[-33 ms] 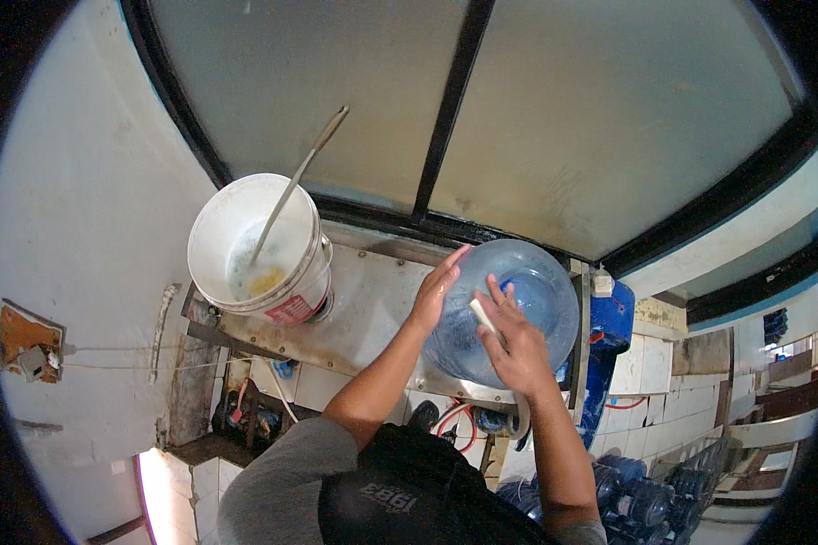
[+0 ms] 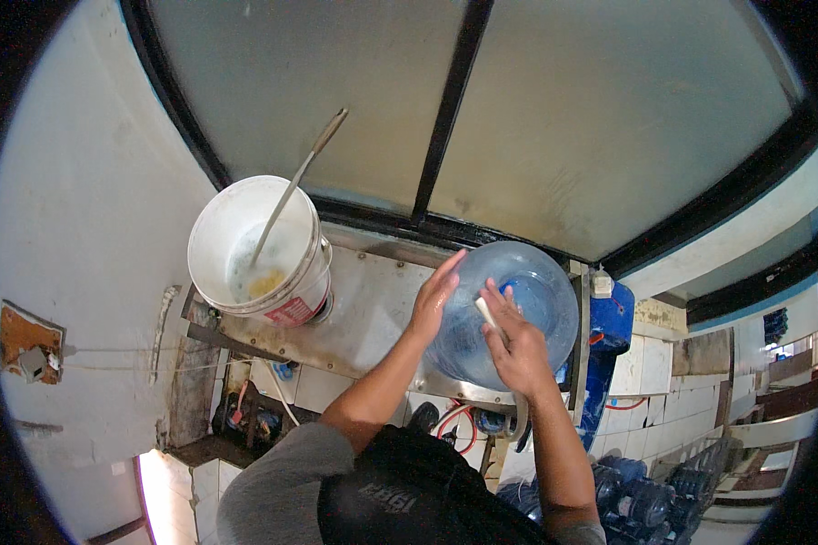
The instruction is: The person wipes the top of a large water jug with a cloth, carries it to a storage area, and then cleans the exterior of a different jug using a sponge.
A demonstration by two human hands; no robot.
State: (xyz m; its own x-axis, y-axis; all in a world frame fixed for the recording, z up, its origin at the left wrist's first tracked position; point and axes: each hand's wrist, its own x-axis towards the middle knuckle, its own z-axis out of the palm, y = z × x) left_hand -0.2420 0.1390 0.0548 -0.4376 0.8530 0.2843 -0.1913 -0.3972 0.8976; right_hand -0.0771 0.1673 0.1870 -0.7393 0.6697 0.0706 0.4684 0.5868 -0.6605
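Observation:
A large clear-blue water jug (image 2: pixel 554 336) stands on a metal bench, its round end facing up at me. My left hand (image 2: pixel 434 300) lies along the jug's left side, fingers stretched out and palm toward it. Over the top of the jug, my right hand (image 2: pixel 518 350) grips a narrow white piece (image 2: pixel 487 313). Its fingers cover most of that piece, so I cannot tell its exact kind. To the left stands a white bucket (image 2: pixel 211 245) with cloudy liquid and something yellowish inside. A long-handled utensil (image 2: pixel 311 156) leans in it, its lower end hidden in the liquid.
The metal bench (image 2: pixel 364 309) runs along a black-framed frosted window (image 2: pixel 609 136). A blue container (image 2: pixel 612 318) is at its right end. Hoses (image 2: pixel 463 427) hang below the front edge. Several blue jugs (image 2: pixel 645 500) sit on the floor at lower right.
My right hand and the white piece have shifted slightly to the right over the jug. My left hand has slid a little toward me along its side.

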